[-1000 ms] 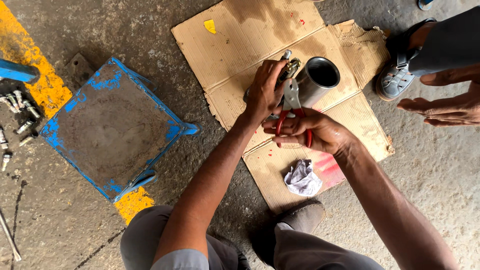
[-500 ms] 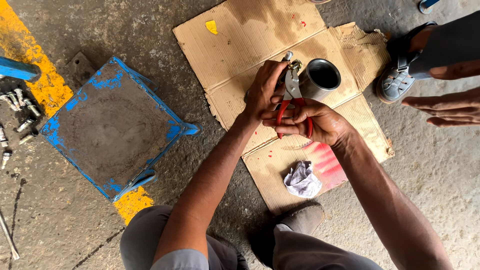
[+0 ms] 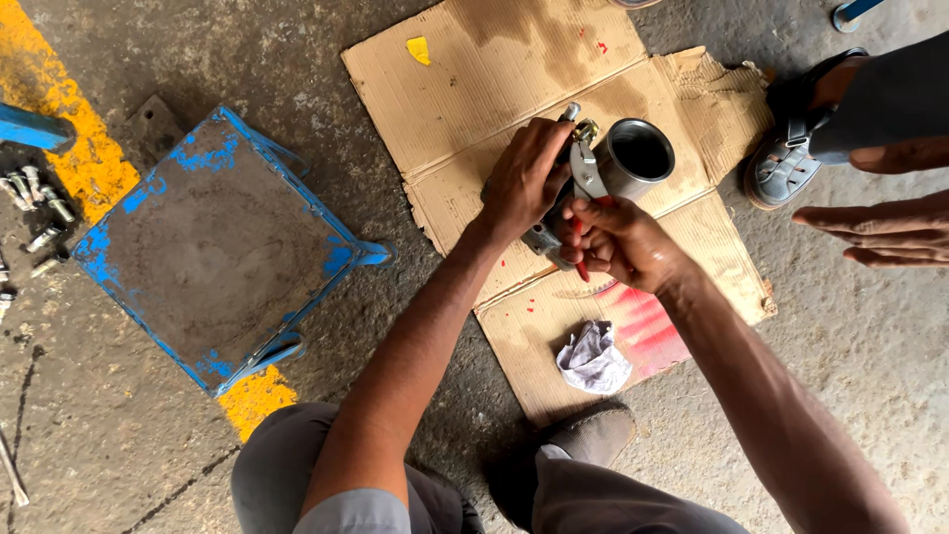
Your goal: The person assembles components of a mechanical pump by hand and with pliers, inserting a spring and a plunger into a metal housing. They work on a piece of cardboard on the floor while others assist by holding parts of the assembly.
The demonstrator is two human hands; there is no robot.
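A grey metal cylinder part (image 3: 633, 158) with an open round end stands on flattened cardboard (image 3: 494, 69). My left hand (image 3: 524, 178) grips the part's side and steadies it. My right hand (image 3: 618, 237) is closed around red-handled pliers (image 3: 585, 173), whose jaws bite a small brass fitting at the cylinder's rim. The plier handles are mostly hidden inside my fist.
A crumpled grey rag (image 3: 593, 358) lies on the cardboard near my shoe (image 3: 588, 435). A blue-framed square metal plate (image 3: 213, 247) sits to the left, with loose bolts (image 3: 35, 203) beyond it. Another person's sandalled foot (image 3: 791, 148) and hand (image 3: 885, 229) are at the right.
My right hand has closed up nearer the cylinder, bringing the pliers more upright against the fitting. The other person's hand has shifted slightly.
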